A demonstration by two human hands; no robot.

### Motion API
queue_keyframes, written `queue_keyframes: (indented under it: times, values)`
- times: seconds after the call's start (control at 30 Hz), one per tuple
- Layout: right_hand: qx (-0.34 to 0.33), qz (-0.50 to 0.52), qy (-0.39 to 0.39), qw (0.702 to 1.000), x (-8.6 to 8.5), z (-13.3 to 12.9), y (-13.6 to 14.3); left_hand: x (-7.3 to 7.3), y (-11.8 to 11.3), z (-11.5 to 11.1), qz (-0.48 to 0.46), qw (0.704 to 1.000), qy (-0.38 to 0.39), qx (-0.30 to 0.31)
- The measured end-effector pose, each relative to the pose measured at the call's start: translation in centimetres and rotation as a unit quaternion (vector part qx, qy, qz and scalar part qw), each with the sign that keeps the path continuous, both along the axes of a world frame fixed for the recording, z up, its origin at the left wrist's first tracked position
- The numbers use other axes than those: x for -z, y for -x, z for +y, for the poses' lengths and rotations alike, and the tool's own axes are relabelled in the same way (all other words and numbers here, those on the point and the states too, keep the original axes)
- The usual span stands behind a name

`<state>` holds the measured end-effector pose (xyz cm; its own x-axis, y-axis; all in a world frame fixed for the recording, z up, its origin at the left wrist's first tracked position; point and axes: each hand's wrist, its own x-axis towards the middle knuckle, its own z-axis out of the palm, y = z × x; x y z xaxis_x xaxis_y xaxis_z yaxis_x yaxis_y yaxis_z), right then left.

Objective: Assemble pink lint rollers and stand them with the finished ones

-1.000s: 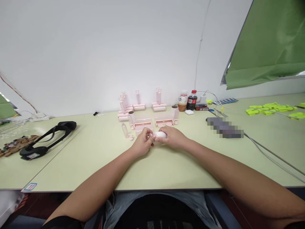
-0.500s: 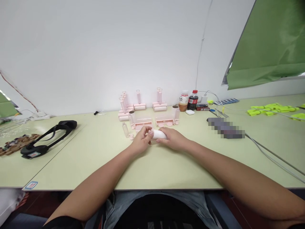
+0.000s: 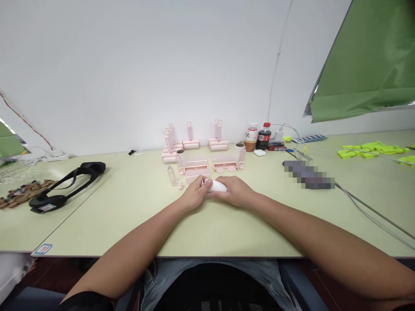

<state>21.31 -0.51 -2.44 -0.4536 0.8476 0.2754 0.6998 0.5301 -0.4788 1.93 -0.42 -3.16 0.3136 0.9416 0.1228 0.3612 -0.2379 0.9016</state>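
Note:
Both hands hold a small white roll (image 3: pixel 218 186) low over the middle of the table. My left hand (image 3: pixel 196 192) is closed on its left end, the thumb lying on top. Around the right end are the closed fingers of my right hand (image 3: pixel 236 190). Just beyond the hands lie two open pink cases, one on the left (image 3: pixel 196 168) and one on the right (image 3: pixel 226 166). A brown-cored roll (image 3: pixel 240 152) stands by the right case and another (image 3: pixel 180 159) by the left one. A clear pink handle (image 3: pixel 171 176) is left of my left hand.
Several pink lint rollers (image 3: pixel 190 143) stand by the wall. Behind on the right are an amber bottle (image 3: pixel 250 137) and a cola bottle (image 3: pixel 263 137). A black headset (image 3: pixel 53 202) lies left; a pixelated dark object (image 3: pixel 308 175) and cables lie right.
The white roll has tilted, its right end now a little lower and rounder in view. My left fingers have curled in closer around it. The view has shifted slightly.

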Motion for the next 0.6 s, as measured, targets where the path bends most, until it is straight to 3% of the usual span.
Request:
queue_keyframes:
  times: [0.13, 0.6]
  values:
    - [0.009, -0.008, 0.004, 1.000, -0.02, -0.06, 0.07, 0.00, 0.04, 0.08, 0.016, 0.999, -0.001, 0.028]
    - [0.017, -0.021, 0.009, 1.000, -0.11, -0.17, 0.15, 0.08, -0.06, 0.04, 0.001, 1.000, -0.015, 0.018]
